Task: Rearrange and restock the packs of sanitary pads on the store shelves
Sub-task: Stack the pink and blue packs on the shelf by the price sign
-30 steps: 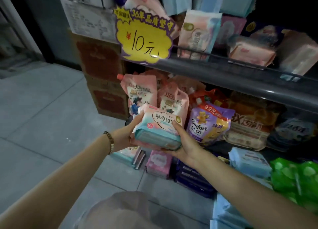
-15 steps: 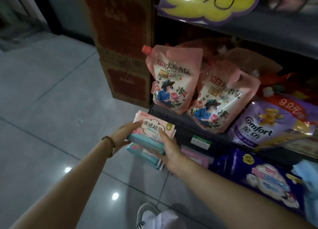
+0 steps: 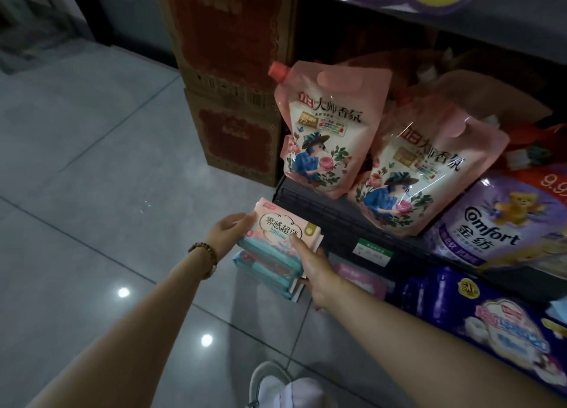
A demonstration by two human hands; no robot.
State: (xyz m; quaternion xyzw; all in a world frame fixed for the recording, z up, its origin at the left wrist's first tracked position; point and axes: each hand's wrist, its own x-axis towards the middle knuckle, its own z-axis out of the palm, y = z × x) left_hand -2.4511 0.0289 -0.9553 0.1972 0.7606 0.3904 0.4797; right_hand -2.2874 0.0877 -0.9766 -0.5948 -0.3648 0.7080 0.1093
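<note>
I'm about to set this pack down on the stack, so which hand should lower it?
Probably right: the right hand grips the pad pack with thumb on top, next to the stack; the left hand only holds its outer end.

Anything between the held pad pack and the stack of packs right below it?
Nothing visible. The pad pack, gripped by the left hand and right hand, hangs directly over the stack of matching packs. The pack's underside is hidden, so fingers may lie beneath it.
</note>
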